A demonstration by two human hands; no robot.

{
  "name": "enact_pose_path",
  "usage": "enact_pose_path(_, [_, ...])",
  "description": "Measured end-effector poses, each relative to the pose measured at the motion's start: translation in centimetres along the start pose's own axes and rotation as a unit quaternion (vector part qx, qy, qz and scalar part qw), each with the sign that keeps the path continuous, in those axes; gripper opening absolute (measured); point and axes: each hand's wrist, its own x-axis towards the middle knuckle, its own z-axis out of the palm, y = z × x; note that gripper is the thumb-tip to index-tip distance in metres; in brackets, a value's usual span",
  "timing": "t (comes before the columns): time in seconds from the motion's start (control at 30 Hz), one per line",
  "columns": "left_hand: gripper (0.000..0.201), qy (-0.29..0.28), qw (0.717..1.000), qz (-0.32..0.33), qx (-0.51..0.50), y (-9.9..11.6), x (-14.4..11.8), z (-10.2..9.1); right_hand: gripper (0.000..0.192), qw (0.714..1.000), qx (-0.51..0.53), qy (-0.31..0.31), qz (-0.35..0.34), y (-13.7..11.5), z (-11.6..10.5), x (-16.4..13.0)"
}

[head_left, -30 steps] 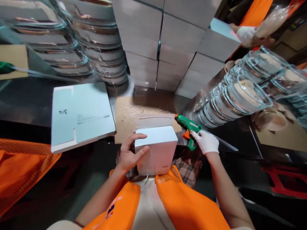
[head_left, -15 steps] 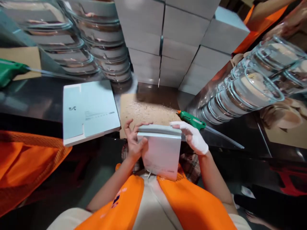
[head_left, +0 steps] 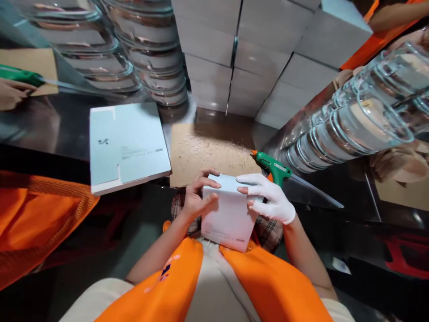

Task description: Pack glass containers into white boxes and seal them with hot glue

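Observation:
A small white cardboard box (head_left: 228, 214) with faint printing stands tilted against my orange apron, over my lap. My bare left hand (head_left: 200, 194) grips its upper left edge, fingers on the top and thumb on the printed face. Across the upper right edge lies my right hand (head_left: 270, 197) in a white glove with bare fingertips, also gripping the box. Just beyond the gloved hand, a green glue gun (head_left: 273, 166) with a long clear glue stick rests on the dark table. The underside of the box is hidden.
Ahead is a stained cardboard sheet (head_left: 208, 154); flat white cartons (head_left: 130, 143) lie left of it. Stacked glass containers (head_left: 164, 76) and nested glass bowls (head_left: 338, 129) flank a wall of boxes (head_left: 261, 53). A co-worker's hand (head_left: 13, 95) is by another glue gun (head_left: 20, 75) at left.
The box's top flap, raised before, now lies down flat. Both my hands have closed in on the top edge. A co-worker's hand has come into view at the far left.

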Motion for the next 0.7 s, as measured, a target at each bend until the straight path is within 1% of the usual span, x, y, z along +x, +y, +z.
enact_pose_path(0.03, [0.051, 0.002, 1.000, 0.011, 0.000, 0.1, 0.1, -0.2, 0.034, 0.999, 0.019, 0.016, 0.024, 0.2, 0.2, -0.4])
enact_pose_path(0.07, [0.047, 0.012, 1.000, 0.023, 0.003, 0.4, 0.2, -0.7, 0.045, 0.996, 0.040, 0.049, 0.055, 0.4, 0.4, -0.9])
enact_pose_path(0.1, [0.044, 0.030, 0.999, 0.035, 0.013, 0.6, 0.4, -1.3, 0.061, 0.989, 0.062, 0.101, 0.090, 0.5, 0.6, -1.7])
enact_pose_path(0.13, [0.041, 0.063, 0.996, 0.047, 0.028, 1.0, 0.6, -2.0, 0.076, 0.975, 0.082, 0.162, 0.128, 0.6, 0.9, -2.6])
enact_pose_path(0.17, [0.038, 0.109, 0.991, 0.057, 0.044, 1.4, 0.9, -2.7, 0.083, 0.957, 0.103, 0.212, 0.169, 0.5, 1.3, -3.7])
enact_pose_path(0.2, [0.035, 0.163, 0.983, 0.068, 0.056, 1.7, 1.2, -3.3, 0.083, 0.940, 0.127, 0.236, 0.212, 0.4, 1.8, -4.8])
enact_pose_path(0.23, [0.033, 0.215, 0.972, 0.075, 0.057, 2.0, 1.5, -3.7, 0.076, 0.927, 0.149, 0.236, 0.252, 0.2, 2.4, -5.8])
enact_pose_path(0.27, [0.031, 0.263, 0.960, 0.084, 0.043, 2.3, 1.7, -3.8, 0.069, 0.920, 0.176, 0.196, 0.291, -0.2, 3.1, -6.7])
enact_pose_path(0.3, [0.030, 0.300, 0.950, 0.091, 0.015, 2.4, 1.8, -3.6, 0.065, 0.916, 0.196, 0.151, 0.315, -0.6, 3.9, -7.3])
enact_pose_path(0.33, [0.030, 0.324, 0.942, 0.091, -0.019, 2.4, 1.8, -3.1, 0.061, 0.915, 0.207, 0.122, 0.323, -1.0, 4.5, -7.7])
enact_pose_path(0.37, [0.031, 0.333, 0.938, 0.079, -0.050, 2.5, 1.7, -2.5, 0.058, 0.915, 0.209, 0.123, 0.321, -1.5, 4.9, -7.8])
enact_pose_path(0.4, [0.033, 0.331, 0.939, 0.055, -0.071, 2.5, 1.4, -1.9, 0.054, 0.915, 0.200, 0.157, 0.313, -2.0, 4.9, -7.7])
enact_pose_path(0.43, [0.035, 0.315, 0.946, 0.024, -0.069, 2.7, 1.1, -1.4, 0.050, 0.913, 0.184, 0.206, 0.302, -2.5, 4.4, -7.4])
enact_pose_path(0.47, [0.037, 0.294, 0.955, 0.000, -0.042, 3.1, 0.8, -1.1, 0.046, 0.909, 0.163, 0.255, 0.288, -3.0, 3.5, -7.1])
enact_pose_path(0.5, [0.038, 0.274, 0.962, -0.004, 0.004, 3.7, 0.6, -1.2, 0.043, 0.908, 0.136, 0.286, 0.273, -3.6, 2.3, -6.8])
enact_pose_path(0.53, [0.039, 0.255, 0.965, 0.019, 0.057, 4.5, 0.6, -1.4, 0.039, 0.918, 0.102, 0.286, 0.253, -4.1, 1.0, -6.5])
enact_pose_path(0.57, [0.042, 0.223, 0.966, 0.058, 0.114, 5.5, 0.9, -1.8, 0.035, 0.938, 0.060, 0.259, 0.223, -4.7, -0.4, -6.0])
enact_pose_path(0.6, [0.057, 0.181, 0.964, 0.113, 0.159, 6.7, 1.4, -2.2, 0.030, 0.960, 0.011, 0.214, 0.180, -5.2, -1.5, -5.5])
enact_pose_path(0.63, [0.078, 0.105, 0.963, 0.154, 0.195, 7.8, 2.1, -2.4, 0.025, 0.978, -0.042, 0.159, 0.129, -5.6, -2.4, -4.8])
enact_pose_path(0.67, [0.100, 0.009, 0.956, 0.179, 0.232, 8.9, 2.9, -2.5, 0.022, 0.988, -0.092, 0.103, 0.073, -5.9, -3.0, -4.0])
enact_pose_path(0.7, [0.112, -0.079, 0.940, 0.203, 0.264, 9.8, 3.8, -2.4, 0.020, 0.990, -0.133, 0.050, 0.018, -6.2, -3.4, -3.1])
